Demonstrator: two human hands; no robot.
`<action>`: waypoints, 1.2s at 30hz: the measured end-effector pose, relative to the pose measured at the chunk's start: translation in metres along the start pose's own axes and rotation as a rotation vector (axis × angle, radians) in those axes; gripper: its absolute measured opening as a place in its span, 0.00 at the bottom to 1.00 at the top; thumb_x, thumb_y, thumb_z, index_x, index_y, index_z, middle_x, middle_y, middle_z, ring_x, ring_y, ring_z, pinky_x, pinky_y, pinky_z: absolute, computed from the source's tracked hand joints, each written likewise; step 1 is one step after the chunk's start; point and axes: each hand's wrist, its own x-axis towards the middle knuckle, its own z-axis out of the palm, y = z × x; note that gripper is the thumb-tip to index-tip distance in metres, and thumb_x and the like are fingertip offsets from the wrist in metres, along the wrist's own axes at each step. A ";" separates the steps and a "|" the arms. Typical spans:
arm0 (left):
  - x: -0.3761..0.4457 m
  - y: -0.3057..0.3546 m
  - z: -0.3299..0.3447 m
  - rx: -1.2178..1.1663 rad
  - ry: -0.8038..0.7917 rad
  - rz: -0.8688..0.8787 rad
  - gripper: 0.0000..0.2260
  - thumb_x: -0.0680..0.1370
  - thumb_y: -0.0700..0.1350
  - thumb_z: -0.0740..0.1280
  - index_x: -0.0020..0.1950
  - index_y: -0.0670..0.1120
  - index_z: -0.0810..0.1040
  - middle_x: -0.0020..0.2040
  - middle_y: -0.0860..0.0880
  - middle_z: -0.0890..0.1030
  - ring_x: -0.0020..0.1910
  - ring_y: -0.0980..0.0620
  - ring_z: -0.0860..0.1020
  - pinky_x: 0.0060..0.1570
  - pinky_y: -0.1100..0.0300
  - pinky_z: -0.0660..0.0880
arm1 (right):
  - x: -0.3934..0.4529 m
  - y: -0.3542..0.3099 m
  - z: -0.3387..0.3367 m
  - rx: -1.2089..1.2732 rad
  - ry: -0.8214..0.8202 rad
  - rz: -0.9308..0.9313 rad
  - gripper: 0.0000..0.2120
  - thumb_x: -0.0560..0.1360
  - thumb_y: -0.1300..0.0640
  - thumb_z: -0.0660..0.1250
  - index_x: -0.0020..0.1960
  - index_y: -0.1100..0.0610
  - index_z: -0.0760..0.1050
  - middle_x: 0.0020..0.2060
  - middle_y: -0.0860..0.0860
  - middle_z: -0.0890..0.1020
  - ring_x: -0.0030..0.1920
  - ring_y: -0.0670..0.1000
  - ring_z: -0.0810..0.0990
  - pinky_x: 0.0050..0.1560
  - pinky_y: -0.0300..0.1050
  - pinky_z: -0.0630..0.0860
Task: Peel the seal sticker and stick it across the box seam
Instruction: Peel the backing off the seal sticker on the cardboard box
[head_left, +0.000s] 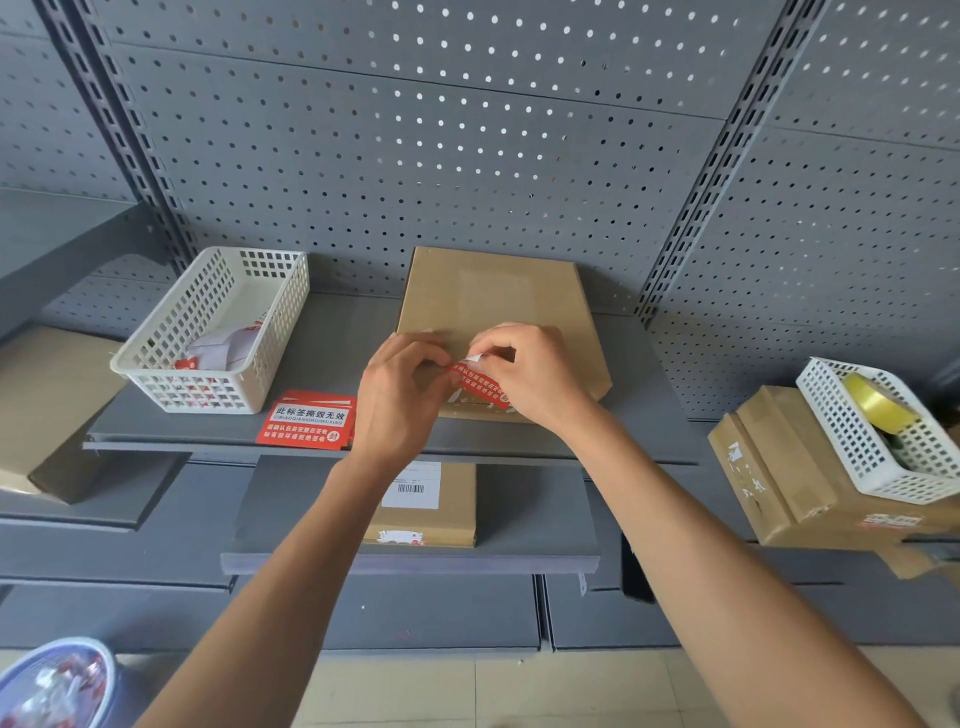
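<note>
Grey shelf (322, 353) carries flat cardboard box (493, 301). White basket (213, 332) sits left of box; red sticker stack (307, 421) near box's front left. Above box's near edge, left hand (397, 400) and right hand (535, 374), fingers curled, pinch red seal sticker (480, 387).

A red seal sticker (480, 387) printed with white characters lay over a plain tan cardboard box (493, 306). A red-and-white stack of stickers (307, 420) sat on the dark grey shelf (332, 338), beside a cream lattice basket (218, 327). Behind stood a grey pegboard (467, 145) dotted with holes. A yellow tape roll (875, 402) filled a white mesh basket (878, 431).
</note>
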 end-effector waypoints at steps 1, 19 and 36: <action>0.000 0.000 0.000 -0.001 0.001 0.000 0.07 0.72 0.45 0.77 0.47 0.44 0.84 0.55 0.52 0.82 0.55 0.54 0.80 0.57 0.54 0.78 | 0.000 0.000 0.000 0.008 0.006 -0.003 0.04 0.73 0.59 0.74 0.42 0.51 0.86 0.42 0.45 0.86 0.45 0.49 0.83 0.51 0.52 0.80; -0.001 -0.001 0.001 0.001 -0.010 -0.008 0.04 0.72 0.43 0.77 0.42 0.46 0.84 0.55 0.52 0.83 0.58 0.54 0.79 0.59 0.47 0.76 | 0.000 -0.008 -0.016 0.030 -0.101 0.008 0.19 0.73 0.59 0.73 0.63 0.49 0.76 0.50 0.46 0.84 0.46 0.43 0.82 0.47 0.34 0.75; 0.000 -0.001 0.000 0.090 -0.024 0.037 0.08 0.73 0.47 0.77 0.43 0.46 0.80 0.55 0.51 0.84 0.59 0.48 0.80 0.72 0.50 0.68 | 0.008 -0.015 -0.009 -0.227 -0.189 -0.212 0.03 0.75 0.61 0.73 0.45 0.54 0.84 0.55 0.49 0.81 0.59 0.52 0.74 0.58 0.41 0.65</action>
